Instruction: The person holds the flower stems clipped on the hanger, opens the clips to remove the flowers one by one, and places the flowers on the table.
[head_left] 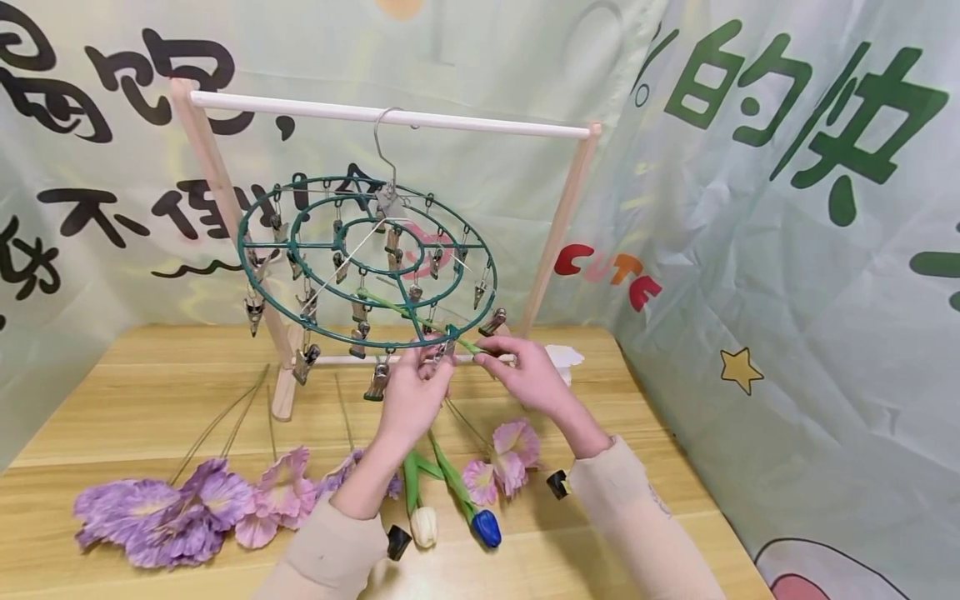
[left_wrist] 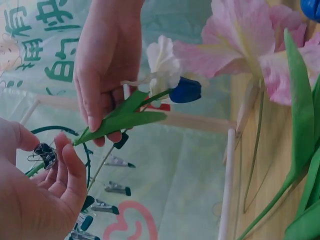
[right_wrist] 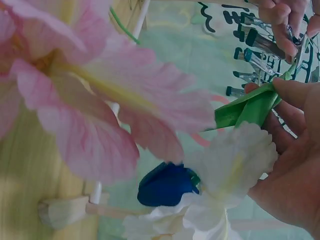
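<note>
A green oval clip hanger (head_left: 365, 260) hangs from the white bar by its metal hook. At its front right rim, my left hand (head_left: 412, 396) pinches a small metal clip (left_wrist: 46, 155) between thumb and fingers. My right hand (head_left: 528, 375) holds an artificial blue tulip (left_wrist: 186, 91) by its green stem and leaves, close beside that clip. The stem (head_left: 405, 312) runs up left under the hanger's rings. Beside the tulip's head is a ruffled white flower (right_wrist: 237, 160), mostly hidden behind my right hand in the head view.
Purple flowers (head_left: 161, 517), pink flowers (head_left: 510, 467), a white tulip (head_left: 423, 527) and another blue tulip (head_left: 486, 529) lie on the wooden table (head_left: 112, 408). Several metal clips (head_left: 303, 364) dangle around the hanger. A wooden stand (head_left: 562, 225) frames it before printed cloth walls.
</note>
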